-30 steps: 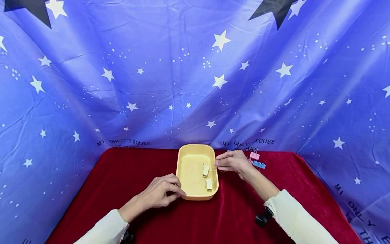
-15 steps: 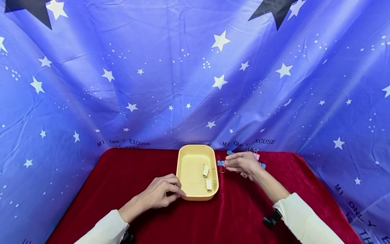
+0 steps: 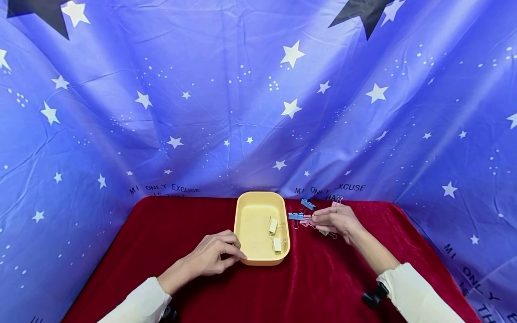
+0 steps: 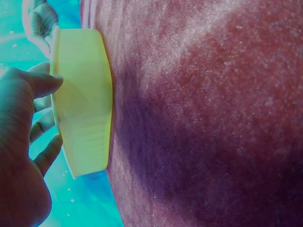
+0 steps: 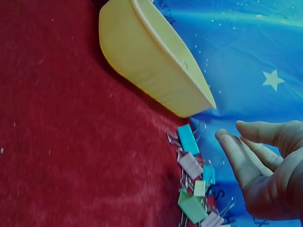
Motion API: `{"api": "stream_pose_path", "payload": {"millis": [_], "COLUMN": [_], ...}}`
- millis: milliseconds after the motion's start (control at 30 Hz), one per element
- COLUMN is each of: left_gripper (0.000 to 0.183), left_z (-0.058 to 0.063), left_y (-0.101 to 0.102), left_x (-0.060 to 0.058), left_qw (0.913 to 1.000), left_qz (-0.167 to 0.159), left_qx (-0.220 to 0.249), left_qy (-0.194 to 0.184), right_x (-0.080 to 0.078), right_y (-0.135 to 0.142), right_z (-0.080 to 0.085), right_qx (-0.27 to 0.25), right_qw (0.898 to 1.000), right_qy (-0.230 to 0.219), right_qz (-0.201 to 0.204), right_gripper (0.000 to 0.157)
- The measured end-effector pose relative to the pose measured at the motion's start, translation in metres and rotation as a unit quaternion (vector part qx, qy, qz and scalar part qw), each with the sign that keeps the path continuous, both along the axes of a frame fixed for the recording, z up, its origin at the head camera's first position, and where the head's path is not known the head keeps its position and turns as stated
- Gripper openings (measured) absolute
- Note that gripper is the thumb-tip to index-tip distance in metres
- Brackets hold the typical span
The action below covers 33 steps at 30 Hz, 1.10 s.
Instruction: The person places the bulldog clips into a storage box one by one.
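My left hand [image 3: 216, 253] grips the near left corner of a yellow tray [image 3: 262, 261]; the left wrist view shows its thumb [image 4: 49, 85] on the outer wall near the rim. Two pale yellow binder clips [image 3: 273, 226] lie inside, toward the tray's right side. Right of the tray, my right hand [image 3: 337, 220] hovers over a cluster of binder clips, its fingers fairly straight and nothing seen between them. In the right wrist view the cluster includes a blue clip [image 5: 189, 140], a pink clip [image 5: 191, 165] and a green clip [image 5: 191, 206]. The hand hides part of this cluster in the head view.
A red velvet cloth [image 3: 181, 296] covers the table. Blue star-printed fabric [image 3: 226, 112] rises behind it and along both sides. Another blue clip [image 3: 308, 204] lies near the back edge, beyond the cluster's nearer clips.
My right hand has moved right, from beside the tray's rim to over the clips, uncovering blue and pink clips. The left hand and the tray stay put.
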<state>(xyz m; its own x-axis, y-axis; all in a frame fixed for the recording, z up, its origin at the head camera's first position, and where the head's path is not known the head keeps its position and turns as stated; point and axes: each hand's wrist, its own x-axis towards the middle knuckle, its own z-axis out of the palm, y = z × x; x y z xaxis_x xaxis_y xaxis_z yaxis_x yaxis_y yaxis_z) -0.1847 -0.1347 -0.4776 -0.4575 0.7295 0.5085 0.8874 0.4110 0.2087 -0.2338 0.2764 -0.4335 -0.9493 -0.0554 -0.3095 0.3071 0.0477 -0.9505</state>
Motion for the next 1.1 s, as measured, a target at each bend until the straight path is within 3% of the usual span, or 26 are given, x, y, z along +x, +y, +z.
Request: {"api": "stream_pose_path", "payload": {"millis": [100,367,500,633,733,900,1100], "left_gripper": [0.027,0.028,0.028,0.027,0.028,0.028,0.027], "left_z": [-0.001,0.000,0.000,-0.001,-0.001,0.000,0.000], "left_y": [-0.001,-0.001,0.000,0.000,0.000,-0.001,0.000], "left_x": [0.000,0.000,0.000,0.000,0.001,0.001,0.000], "left_qw": [1.0000,1.0000,0.9999,0.9998,0.9998,1.0000,1.0000], "left_qz": [0.000,-0.003,-0.002,0.001,0.003,0.003,0.002], "left_qx": [0.001,0.004,0.001,-0.003,-0.005,-0.003,0.000], "left_qy": [-0.002,-0.003,-0.011,-0.020,-0.016,-0.007,-0.006], "right_x": [0.002,0.008,0.011,0.015,0.017,0.018,0.017], "right_y": [0.007,0.026,0.034,0.042,0.046,0.051,0.054], "right_z": [-0.002,-0.006,-0.009,-0.012,-0.015,-0.019,-0.025], "right_qx": [0.007,0.013,0.026,0.029,0.028,0.039,0.045], "right_qw": [1.000,1.000,0.999,0.999,0.999,0.999,0.998], "right_qy": [-0.004,-0.003,-0.005,-0.015,-0.025,-0.026,-0.020], "right_qz": [0.000,-0.014,-0.018,-0.023,-0.026,-0.028,-0.039], "right_gripper": [0.052,0.029,0.039,0.036,0.033,0.042,0.032]}}
